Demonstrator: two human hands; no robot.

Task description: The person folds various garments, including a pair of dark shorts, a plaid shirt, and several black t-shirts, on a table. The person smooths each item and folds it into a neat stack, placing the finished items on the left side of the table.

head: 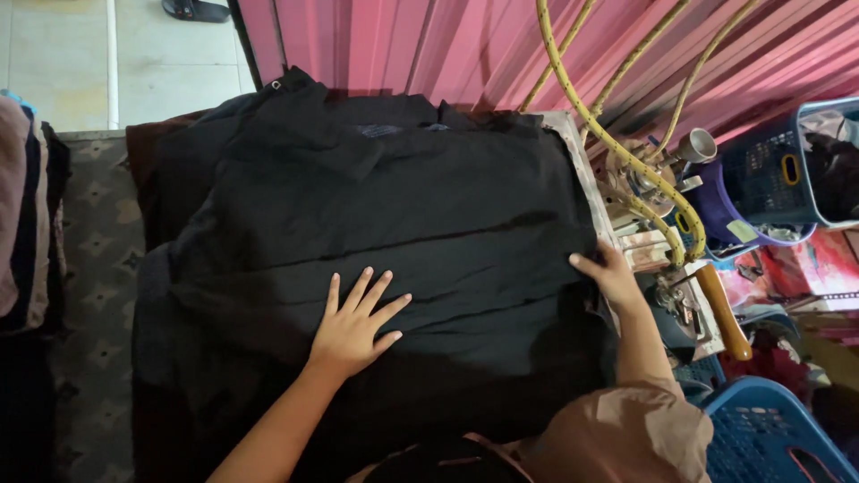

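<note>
A large black garment [376,206] lies spread over a padded board, with a few creases running across it. My left hand [355,324] rests flat on the cloth near its front middle, fingers spread. My right hand [608,273] grips the garment's right edge, thumb on top of the fabric. A brown sleeve covers my right upper arm.
A steam iron with a wooden handle [720,309] and yellow hoses [617,143] sits right of the board. Blue plastic baskets [769,174] stand at the right and lower right. A pink corrugated wall [429,45] is behind. Stacked clothes [27,215] lie at the left.
</note>
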